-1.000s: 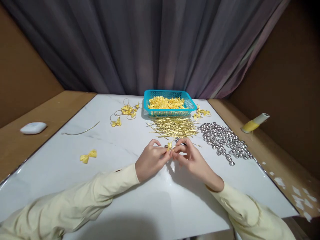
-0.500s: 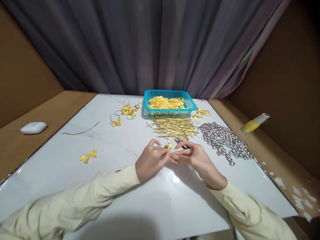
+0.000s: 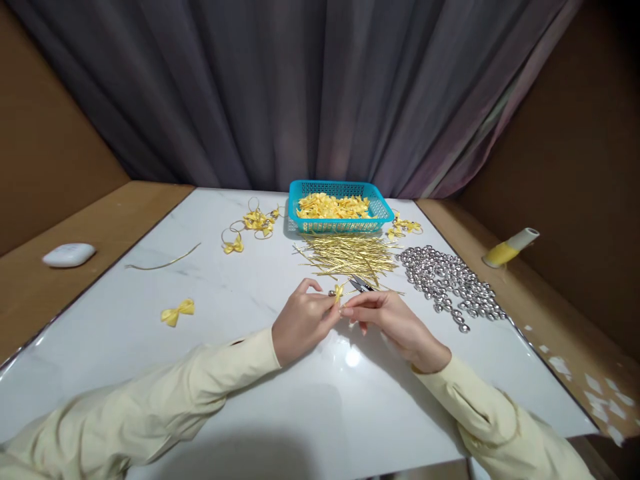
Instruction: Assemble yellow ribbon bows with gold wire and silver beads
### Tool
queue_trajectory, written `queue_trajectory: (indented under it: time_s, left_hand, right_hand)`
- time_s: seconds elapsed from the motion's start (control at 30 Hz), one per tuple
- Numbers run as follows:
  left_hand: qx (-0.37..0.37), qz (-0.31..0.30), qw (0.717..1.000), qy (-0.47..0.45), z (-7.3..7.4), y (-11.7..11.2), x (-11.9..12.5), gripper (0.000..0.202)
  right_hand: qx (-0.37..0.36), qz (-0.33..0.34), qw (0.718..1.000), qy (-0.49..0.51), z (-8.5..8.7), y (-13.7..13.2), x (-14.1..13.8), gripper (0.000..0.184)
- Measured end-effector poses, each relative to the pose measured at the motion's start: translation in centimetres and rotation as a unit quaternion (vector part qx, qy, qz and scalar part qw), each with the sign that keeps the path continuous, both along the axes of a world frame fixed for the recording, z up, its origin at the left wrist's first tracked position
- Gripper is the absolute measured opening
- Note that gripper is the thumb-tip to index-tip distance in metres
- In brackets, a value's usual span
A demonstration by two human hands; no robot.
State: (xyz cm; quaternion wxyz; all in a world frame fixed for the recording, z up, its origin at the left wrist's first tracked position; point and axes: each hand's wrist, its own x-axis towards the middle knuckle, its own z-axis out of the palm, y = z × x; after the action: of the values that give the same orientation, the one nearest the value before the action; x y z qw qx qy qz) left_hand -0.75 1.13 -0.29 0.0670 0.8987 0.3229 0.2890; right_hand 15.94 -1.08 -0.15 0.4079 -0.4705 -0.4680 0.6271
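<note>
My left hand (image 3: 306, 321) pinches a small yellow ribbon bow (image 3: 339, 292) above the middle of the table. A small silver bell or bead (image 3: 331, 293) sits beside the bow. My right hand (image 3: 395, 328) has its thumb and forefinger closed at the near side of the bow, apparently on a piece of gold cord; the fingertips hide most of it. Just beyond that hand lie dark-bladed scissors or snips (image 3: 360, 285), partly covered. Past them is a pile of cut gold cords (image 3: 350, 255). Another yellow bow (image 3: 177, 311) rests alone at the left.
A blue basket (image 3: 341, 225) of yellow bows stands at the back. Looped bow pieces (image 3: 257, 221) lie left of it, more bows (image 3: 403, 225) right. Silver beads (image 3: 450, 283) spread at the right. A single cord (image 3: 163, 265), a white case (image 3: 69, 255) and a yellow-wrapped spool (image 3: 511, 248) lie outward.
My right hand's fingers have drawn closer together and dipped slightly, uncovering more of the scissors. My left hand and the bow have hardly moved.
</note>
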Motion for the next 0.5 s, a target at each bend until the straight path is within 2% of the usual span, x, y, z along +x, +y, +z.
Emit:
queue_trajectory:
  time_s: [0.17, 0.37, 0.5]
  left_hand:
    - [-0.001, -0.004, 1.000, -0.009, -0.03, 0.00, 0.04, 0.030]
    - [-0.004, -0.014, 1.000, -0.004, -0.14, 0.01, 0.10, 0.031]
    - [-0.002, -0.016, 1.000, 0.002, -0.15, 0.03, 0.11, 0.032]
  right_hand:
    - [0.121, -0.093, 0.980, -0.126, 0.26, -0.61, -0.50, 0.012]
    - [0.261, -0.119, 0.934, -0.215, -0.13, -0.77, -0.81, 0.012]
    - [0.318, -0.112, 0.907, -0.254, -0.47, -0.95, -0.83, 0.014]
